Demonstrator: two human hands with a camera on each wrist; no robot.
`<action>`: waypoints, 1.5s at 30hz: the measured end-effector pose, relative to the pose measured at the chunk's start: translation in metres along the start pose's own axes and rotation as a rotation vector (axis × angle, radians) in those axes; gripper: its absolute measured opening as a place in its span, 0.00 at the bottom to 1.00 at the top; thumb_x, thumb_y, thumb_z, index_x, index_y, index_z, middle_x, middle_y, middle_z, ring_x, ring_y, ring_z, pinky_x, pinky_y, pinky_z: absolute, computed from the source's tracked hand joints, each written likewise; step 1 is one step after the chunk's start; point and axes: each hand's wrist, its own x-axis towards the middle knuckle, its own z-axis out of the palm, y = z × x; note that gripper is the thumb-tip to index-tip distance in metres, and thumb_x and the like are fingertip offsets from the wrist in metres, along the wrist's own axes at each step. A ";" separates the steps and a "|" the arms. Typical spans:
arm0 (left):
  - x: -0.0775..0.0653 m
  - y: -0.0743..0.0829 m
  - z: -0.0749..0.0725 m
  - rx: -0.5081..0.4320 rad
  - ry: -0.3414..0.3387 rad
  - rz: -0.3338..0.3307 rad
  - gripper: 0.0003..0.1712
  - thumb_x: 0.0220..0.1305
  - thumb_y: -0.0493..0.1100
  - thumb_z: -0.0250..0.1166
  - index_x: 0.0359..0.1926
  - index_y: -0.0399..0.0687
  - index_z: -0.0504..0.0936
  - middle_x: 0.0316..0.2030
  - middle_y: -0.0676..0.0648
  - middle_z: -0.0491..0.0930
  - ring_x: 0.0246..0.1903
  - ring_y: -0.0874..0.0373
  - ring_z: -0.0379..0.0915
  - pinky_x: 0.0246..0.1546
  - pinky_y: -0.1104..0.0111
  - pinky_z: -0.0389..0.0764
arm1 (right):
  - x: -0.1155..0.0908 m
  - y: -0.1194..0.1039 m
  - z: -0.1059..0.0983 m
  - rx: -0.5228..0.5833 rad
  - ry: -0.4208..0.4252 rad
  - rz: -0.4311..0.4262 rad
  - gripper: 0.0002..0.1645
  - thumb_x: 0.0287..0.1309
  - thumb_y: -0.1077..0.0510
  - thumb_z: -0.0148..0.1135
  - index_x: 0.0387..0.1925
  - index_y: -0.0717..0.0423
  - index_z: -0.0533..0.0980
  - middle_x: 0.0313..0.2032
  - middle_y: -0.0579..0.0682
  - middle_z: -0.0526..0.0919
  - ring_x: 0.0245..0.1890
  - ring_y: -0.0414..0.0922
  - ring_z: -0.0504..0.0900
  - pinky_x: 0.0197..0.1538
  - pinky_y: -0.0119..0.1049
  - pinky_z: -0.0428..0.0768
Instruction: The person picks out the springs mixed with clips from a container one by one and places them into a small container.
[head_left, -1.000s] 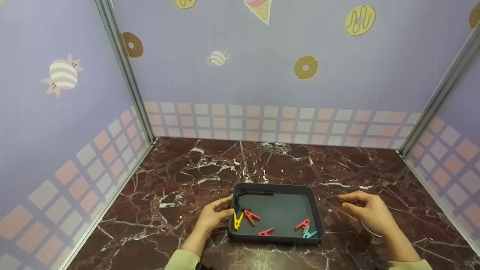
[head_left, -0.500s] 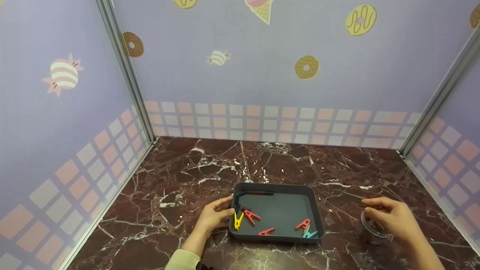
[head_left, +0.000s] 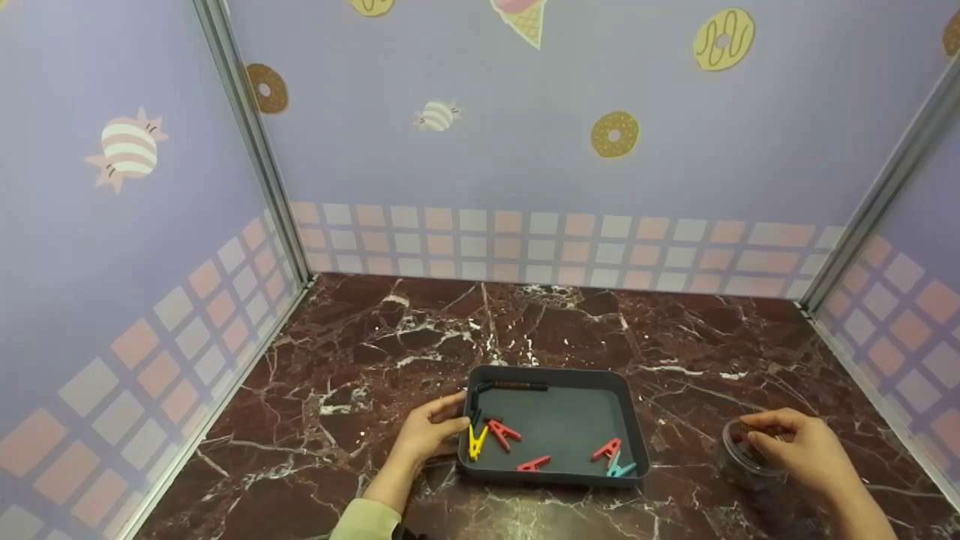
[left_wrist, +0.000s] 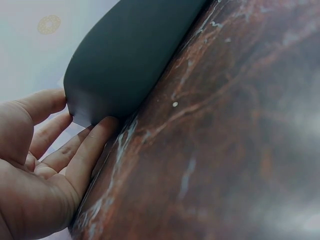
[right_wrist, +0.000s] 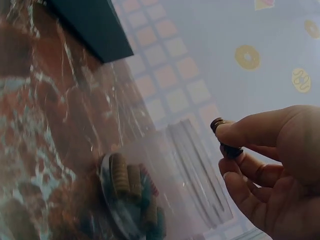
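Note:
My left hand (head_left: 431, 427) holds the left edge of a dark grey tray (head_left: 566, 416), thumb at the rim and fingers along the outer wall. Inside lie red clips (head_left: 502, 433), a yellow clip (head_left: 477, 442) and a teal clip (head_left: 619, 466). A thin black piece with orange marks (head_left: 517, 385) runs along the back wall. At the right, my right hand (head_left: 802, 450) is over the mouth of a clear jar (right_wrist: 160, 170). Its thumb and fingers pinch a small dark brown ribbed piece (right_wrist: 225, 137). Brown ribbed pieces (right_wrist: 126, 177) and teal ones show inside the jar.
A dark red marbled table (head_left: 360, 337) carries the tray and the jar. Patterned lilac panels (head_left: 525, 172) stand at the back and both sides, with metal posts (head_left: 262, 150) at the corners. A black item (head_left: 480, 414) lies at the tray's left wall.
My right hand has moved from beside the tray to the right and nearer me, over the jar, which now shows more. The left hand and tray have stayed in place.

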 end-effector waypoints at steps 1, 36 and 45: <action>0.000 0.000 0.000 0.002 0.002 -0.001 0.32 0.68 0.37 0.69 0.71 0.39 0.73 0.69 0.27 0.70 0.52 0.42 0.85 0.43 0.53 0.90 | 0.000 0.001 0.000 -0.024 -0.003 -0.005 0.17 0.66 0.54 0.70 0.53 0.57 0.85 0.50 0.59 0.88 0.35 0.28 0.80 0.32 0.31 0.81; 0.000 0.000 -0.001 0.055 0.015 -0.002 0.32 0.68 0.40 0.69 0.71 0.42 0.74 0.70 0.26 0.68 0.58 0.35 0.80 0.46 0.51 0.89 | 0.001 0.002 0.003 -0.113 -0.014 -0.022 0.15 0.69 0.51 0.66 0.50 0.53 0.86 0.44 0.52 0.90 0.36 0.25 0.79 0.36 0.29 0.80; 0.001 -0.001 -0.001 0.050 0.013 0.000 0.33 0.68 0.39 0.69 0.72 0.42 0.73 0.70 0.27 0.69 0.57 0.36 0.81 0.46 0.51 0.89 | -0.002 -0.008 0.003 -0.019 0.043 -0.028 0.17 0.70 0.50 0.66 0.52 0.56 0.85 0.44 0.53 0.90 0.35 0.27 0.80 0.32 0.31 0.82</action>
